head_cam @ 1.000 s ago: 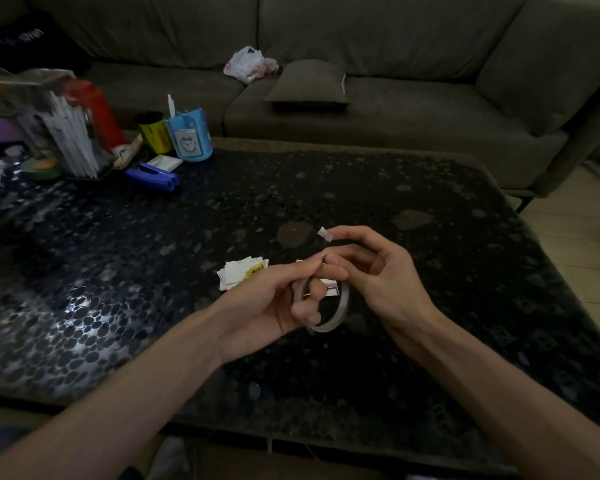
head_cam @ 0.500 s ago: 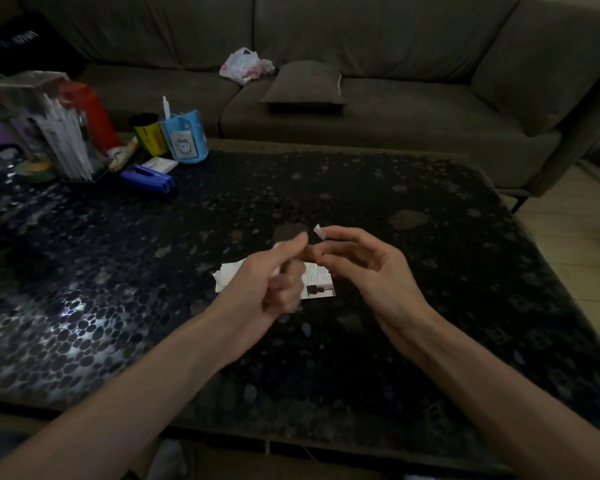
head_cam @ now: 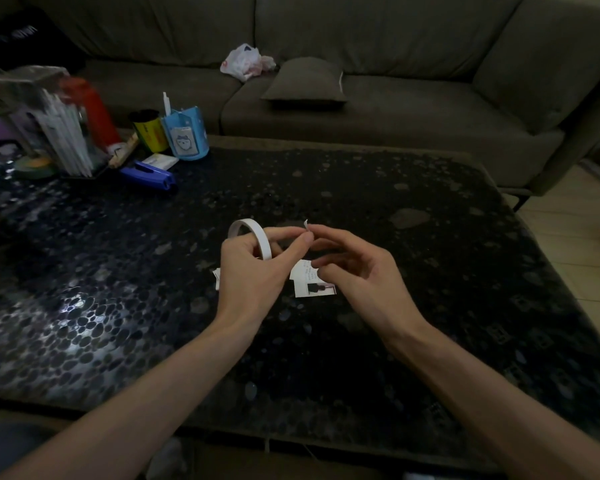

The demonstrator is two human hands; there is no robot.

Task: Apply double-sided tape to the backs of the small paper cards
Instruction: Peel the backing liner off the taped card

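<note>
My left hand [head_cam: 253,271] grips a thin white ring of double-sided tape [head_cam: 253,233], held upright above the table. My right hand [head_cam: 354,268] meets the left at the fingertips, and a small white tape end [head_cam: 306,224] sticks up where they pinch together. Small white paper cards [head_cam: 310,282] lie on the table just under my hands; one shows a small dark printed picture. More cards [head_cam: 217,275] peek out behind my left hand, mostly hidden.
The dark pebble-patterned table [head_cam: 413,271] carries clutter at its far left: a blue stapler [head_cam: 149,174], a blue cup [head_cam: 186,136], a yellow can [head_cam: 149,131], a red bottle [head_cam: 94,109]. A grey sofa [head_cam: 395,64] with a cushion and a plastic bag stands behind.
The tape ring, low in my left hand a second ago and out of sight half a second ago, is now raised upright. Both hands have come together at the tape end.
</note>
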